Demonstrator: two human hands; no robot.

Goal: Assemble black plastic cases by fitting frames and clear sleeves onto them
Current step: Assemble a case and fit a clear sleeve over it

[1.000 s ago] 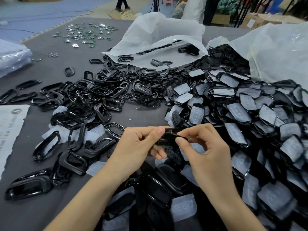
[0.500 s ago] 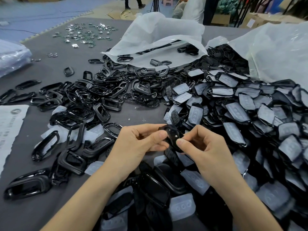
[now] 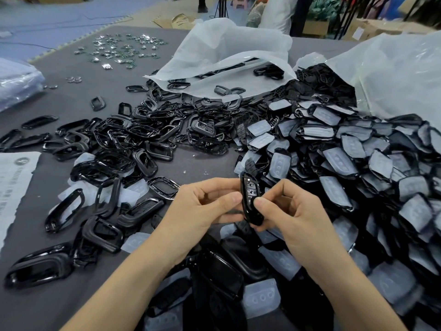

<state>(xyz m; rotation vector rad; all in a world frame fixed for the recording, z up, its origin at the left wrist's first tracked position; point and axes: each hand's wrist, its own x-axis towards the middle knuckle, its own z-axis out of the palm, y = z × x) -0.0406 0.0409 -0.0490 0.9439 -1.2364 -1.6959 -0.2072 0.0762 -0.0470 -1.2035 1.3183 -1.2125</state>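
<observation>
A black plastic case [image 3: 249,199] stands on edge between my hands, its long axis nearly upright, small holes showing on its face. My left hand [image 3: 205,209] pinches its left side with thumb and curled fingers. My right hand [image 3: 288,211] pinches its lower right side, thumb on the front. Loose black frames [image 3: 100,163] lie scattered to the left. A large heap of cases with clear sleeves [image 3: 353,168] fills the right. More black cases and clear sleeves [image 3: 260,297] lie under my forearms.
Two white plastic bags [image 3: 229,51] [image 3: 391,75] lie open at the back, spilling parts. Several small shiny metal pieces [image 3: 119,48] sit at the far left. A printed paper sheet [image 3: 14,182] lies at the left edge on the grey table [image 3: 202,163].
The case has turned from lying flat between my fingers to standing nearly upright. Both hands shifted their pinch as it rotated.
</observation>
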